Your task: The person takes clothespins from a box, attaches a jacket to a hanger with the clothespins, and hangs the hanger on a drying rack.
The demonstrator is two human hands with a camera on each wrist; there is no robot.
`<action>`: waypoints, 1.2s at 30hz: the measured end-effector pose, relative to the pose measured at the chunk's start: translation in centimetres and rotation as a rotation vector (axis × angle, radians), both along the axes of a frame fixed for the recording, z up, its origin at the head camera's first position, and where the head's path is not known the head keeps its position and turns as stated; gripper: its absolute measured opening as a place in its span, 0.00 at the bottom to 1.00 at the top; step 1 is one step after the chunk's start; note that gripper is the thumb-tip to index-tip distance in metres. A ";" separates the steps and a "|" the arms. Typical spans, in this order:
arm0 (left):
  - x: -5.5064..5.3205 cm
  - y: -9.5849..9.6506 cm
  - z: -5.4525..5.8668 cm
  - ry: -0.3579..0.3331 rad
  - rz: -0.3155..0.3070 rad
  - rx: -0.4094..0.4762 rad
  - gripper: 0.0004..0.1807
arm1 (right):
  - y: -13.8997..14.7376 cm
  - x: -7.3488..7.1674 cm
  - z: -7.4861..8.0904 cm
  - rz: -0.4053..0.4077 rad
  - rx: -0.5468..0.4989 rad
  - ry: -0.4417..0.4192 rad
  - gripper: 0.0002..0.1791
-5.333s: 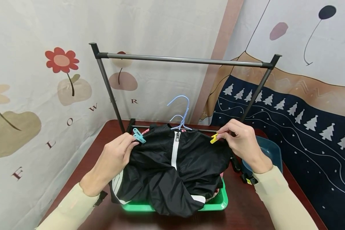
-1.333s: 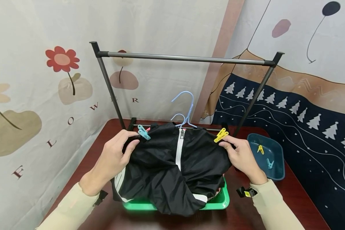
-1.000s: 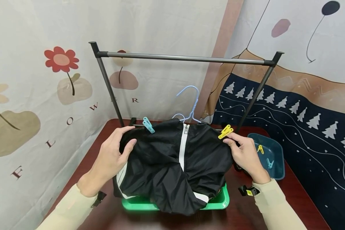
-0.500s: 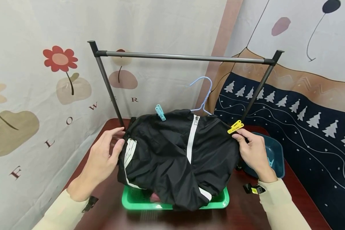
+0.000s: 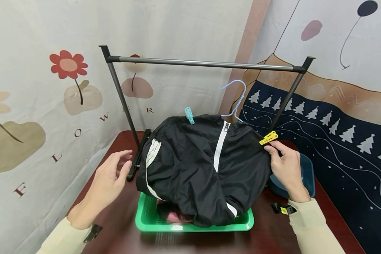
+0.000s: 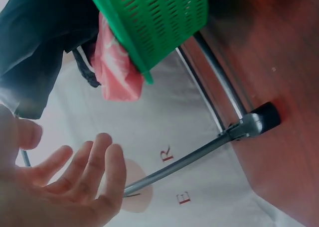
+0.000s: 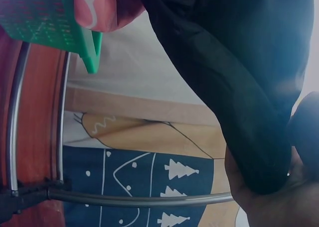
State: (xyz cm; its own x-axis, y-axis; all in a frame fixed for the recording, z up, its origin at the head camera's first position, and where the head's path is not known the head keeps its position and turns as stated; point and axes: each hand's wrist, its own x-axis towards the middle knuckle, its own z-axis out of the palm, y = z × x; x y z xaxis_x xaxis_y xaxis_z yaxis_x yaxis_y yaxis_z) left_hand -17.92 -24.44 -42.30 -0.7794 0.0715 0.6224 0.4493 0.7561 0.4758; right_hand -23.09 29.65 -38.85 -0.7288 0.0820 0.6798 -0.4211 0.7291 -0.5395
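A black jacket (image 5: pixel 190 165) with white stripes and a white zip band hangs on a light blue wire hanger (image 5: pixel 241 95), raised over the green basket. A blue clothespin (image 5: pixel 189 115) is clipped at one shoulder, a yellow clothespin (image 5: pixel 268 138) at the other. My right hand (image 5: pixel 285 165) pinches the jacket's shoulder just below the yellow clothespin; in the right wrist view black cloth fills its grip. My left hand (image 5: pixel 106 180) is off to the left of the jacket, fingers loosely bent and holding nothing. The left wrist view shows its spread fingers (image 6: pixel 94 167) apart from the cloth.
A clothes rack with a grey top bar (image 5: pixel 203 64) stands behind the jacket on the dark red table (image 5: pixel 114 233). The green basket (image 5: pixel 193 228) holds pink cloth (image 5: pixel 176 217). Behind my right hand sits a dark teal bin (image 5: pixel 307 173).
The jacket on its hanger has risen and shifted right, with my right hand moving along. My left hand has let go of the jacket and drawn away leftward. Both clothespins are now clipped on.
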 end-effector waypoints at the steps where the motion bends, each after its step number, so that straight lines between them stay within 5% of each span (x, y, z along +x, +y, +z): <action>1: 0.1 0.0 -0.2 -0.016 -0.001 -0.003 0.21 | 0.0 0.0 0.0 -0.004 0.000 -0.001 0.03; 14: 0.5 0.6 -2.8 -0.197 -0.049 -0.116 0.25 | 0.3 -0.1 0.4 -0.031 -0.014 0.001 0.06; 21: 0.9 1.3 -3.9 -0.262 -0.103 -0.084 0.29 | 0.6 -0.2 0.5 -0.046 -0.016 0.007 0.06; 36: 1.4 2.8 -4.1 -0.344 -0.020 -0.049 0.31 | 0.7 -0.4 0.3 -0.070 -0.034 0.017 0.04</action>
State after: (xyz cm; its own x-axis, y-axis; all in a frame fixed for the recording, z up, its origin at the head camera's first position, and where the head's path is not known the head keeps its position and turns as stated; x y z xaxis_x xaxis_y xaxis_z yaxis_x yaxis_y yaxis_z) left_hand -16.53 -21.62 -46.42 -0.9412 0.1122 0.3188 0.2838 0.7745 0.5653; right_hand -23.45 30.31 -38.55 -0.7085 0.1556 0.6883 -0.3790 0.7389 -0.5572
